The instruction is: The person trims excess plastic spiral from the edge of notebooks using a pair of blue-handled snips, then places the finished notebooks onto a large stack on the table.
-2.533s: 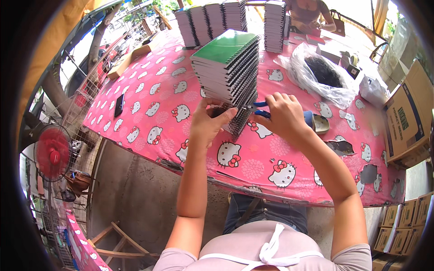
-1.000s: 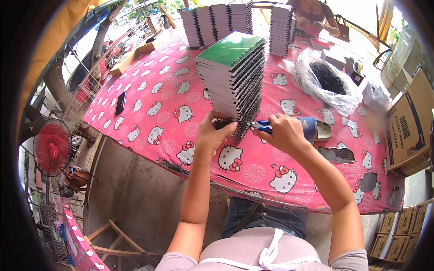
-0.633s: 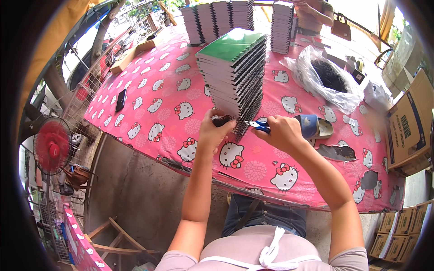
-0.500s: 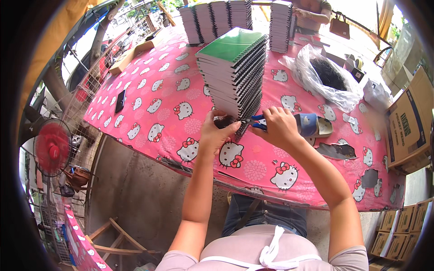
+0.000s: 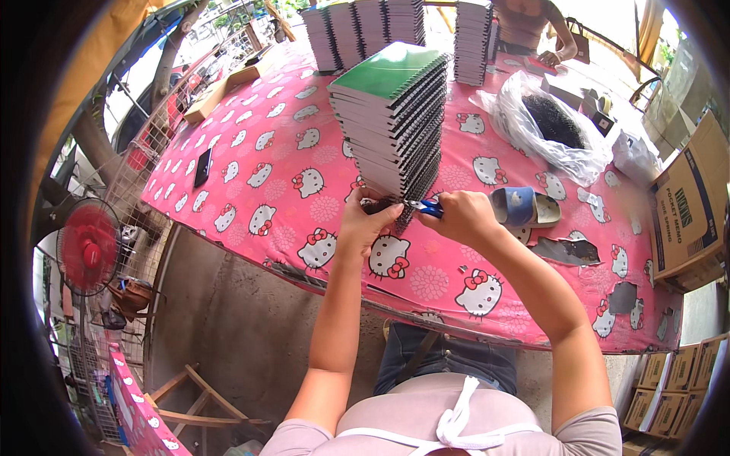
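A tall stack of spiral notebooks (image 5: 372, 137) with a green top cover stands on the table, its black coils facing right. At its near foot, my left hand (image 5: 369, 222) is closed, thumb against fingers, around something dark that I cannot make out. My right hand (image 5: 465, 214) grips blue-handled pliers (image 5: 428, 207). The tips of the pliers meet the lower coil end beside my left thumb. Just right of that hand lies a blue and grey slipper (image 5: 518, 207).
The pink patterned tablecloth (image 5: 289, 220) is torn at right. Behind are more notebook stacks (image 5: 365, 34), a plastic bag of black bits (image 5: 553, 121) and a person (image 5: 532, 30). A phone (image 5: 203, 167) lies left; cartons (image 5: 688, 205) stand right; a red fan (image 5: 90, 247) is beyond the table's left edge.
My right hand has turned and closed further on the pliers, whose handles now sit closer together. My left hand has hardly moved. The other person's arm has come down to the table.
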`<action>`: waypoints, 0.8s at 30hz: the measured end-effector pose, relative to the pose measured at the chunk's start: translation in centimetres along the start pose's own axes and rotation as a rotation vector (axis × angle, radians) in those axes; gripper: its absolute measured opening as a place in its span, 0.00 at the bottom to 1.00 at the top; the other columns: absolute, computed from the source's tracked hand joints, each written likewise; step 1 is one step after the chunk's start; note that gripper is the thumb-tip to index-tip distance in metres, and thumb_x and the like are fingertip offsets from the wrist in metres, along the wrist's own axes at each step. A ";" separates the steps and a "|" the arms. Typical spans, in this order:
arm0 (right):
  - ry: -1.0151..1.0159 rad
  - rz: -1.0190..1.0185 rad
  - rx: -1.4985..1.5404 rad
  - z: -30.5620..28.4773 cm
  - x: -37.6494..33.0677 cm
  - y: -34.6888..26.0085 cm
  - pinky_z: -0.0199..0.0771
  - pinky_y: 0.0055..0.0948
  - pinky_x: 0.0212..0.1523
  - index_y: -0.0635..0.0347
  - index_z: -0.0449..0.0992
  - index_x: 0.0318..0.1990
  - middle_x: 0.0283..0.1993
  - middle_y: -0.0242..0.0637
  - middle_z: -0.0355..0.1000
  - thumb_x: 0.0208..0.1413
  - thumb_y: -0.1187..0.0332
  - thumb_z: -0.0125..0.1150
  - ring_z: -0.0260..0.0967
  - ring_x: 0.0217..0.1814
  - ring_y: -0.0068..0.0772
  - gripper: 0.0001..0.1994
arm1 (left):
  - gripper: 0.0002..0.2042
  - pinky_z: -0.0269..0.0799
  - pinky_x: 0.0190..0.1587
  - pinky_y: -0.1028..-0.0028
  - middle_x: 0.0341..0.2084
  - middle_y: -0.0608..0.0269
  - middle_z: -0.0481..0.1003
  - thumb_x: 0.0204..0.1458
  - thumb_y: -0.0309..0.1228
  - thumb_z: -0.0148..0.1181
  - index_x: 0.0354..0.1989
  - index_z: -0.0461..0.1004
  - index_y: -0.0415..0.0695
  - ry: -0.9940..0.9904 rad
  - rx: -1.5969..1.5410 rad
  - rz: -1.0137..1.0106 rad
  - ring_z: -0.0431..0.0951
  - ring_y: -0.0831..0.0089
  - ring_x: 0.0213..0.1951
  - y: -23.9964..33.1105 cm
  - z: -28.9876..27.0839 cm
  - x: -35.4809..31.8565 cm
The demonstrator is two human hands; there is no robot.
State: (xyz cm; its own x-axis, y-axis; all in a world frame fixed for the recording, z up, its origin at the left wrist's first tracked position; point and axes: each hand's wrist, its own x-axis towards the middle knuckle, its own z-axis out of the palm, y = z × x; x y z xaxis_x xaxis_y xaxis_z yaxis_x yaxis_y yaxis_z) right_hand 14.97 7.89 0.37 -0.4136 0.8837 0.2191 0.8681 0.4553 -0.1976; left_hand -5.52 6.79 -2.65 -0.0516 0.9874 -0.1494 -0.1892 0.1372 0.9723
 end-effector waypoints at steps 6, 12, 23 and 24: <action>0.265 -0.073 -0.102 1.2 -1.6 2.1 0.74 0.39 0.31 0.62 0.76 0.27 0.27 0.45 0.74 0.48 0.40 0.60 0.75 0.28 0.44 0.28 | 0.22 0.70 0.22 0.80 0.30 0.62 0.76 0.42 0.23 0.71 0.45 0.67 0.43 0.057 0.059 -0.094 0.76 0.77 0.26 0.7 0.6 -0.6; -0.033 0.020 0.006 0.5 -0.5 0.2 0.73 0.40 0.27 0.62 0.76 0.25 0.25 0.40 0.74 0.47 0.41 0.61 0.75 0.26 0.42 0.27 | 0.21 0.69 0.24 0.80 0.30 0.62 0.76 0.43 0.22 0.70 0.45 0.67 0.42 0.051 0.065 -0.039 0.75 0.78 0.27 -0.8 0.2 0.1; 0.032 -0.027 -0.038 1.9 -0.4 0.6 0.74 0.41 0.30 0.63 0.76 0.27 0.25 0.44 0.74 0.47 0.40 0.61 0.75 0.28 0.45 0.28 | 0.26 0.70 0.22 0.79 0.33 0.60 0.74 0.39 0.27 0.73 0.47 0.66 0.39 0.050 0.125 -0.010 0.76 0.77 0.26 -1.8 -0.3 0.3; -0.087 0.030 -0.016 1.1 -0.5 0.1 0.74 0.41 0.30 0.62 0.76 0.27 0.26 0.43 0.74 0.47 0.40 0.61 0.75 0.28 0.45 0.28 | 0.27 0.70 0.22 0.79 0.33 0.60 0.74 0.39 0.27 0.73 0.47 0.66 0.39 0.041 0.109 -0.015 0.76 0.77 0.27 -2.2 -0.8 0.5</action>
State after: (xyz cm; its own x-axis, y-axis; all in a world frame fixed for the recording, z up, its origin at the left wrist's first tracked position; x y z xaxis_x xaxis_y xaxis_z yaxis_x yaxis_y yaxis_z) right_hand 14.96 7.67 -0.80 -0.4088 0.9034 0.1296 0.8845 0.4272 -0.1874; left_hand -5.90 6.89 -4.99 -0.0904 0.9815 -0.1687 -0.0826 0.1614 0.9834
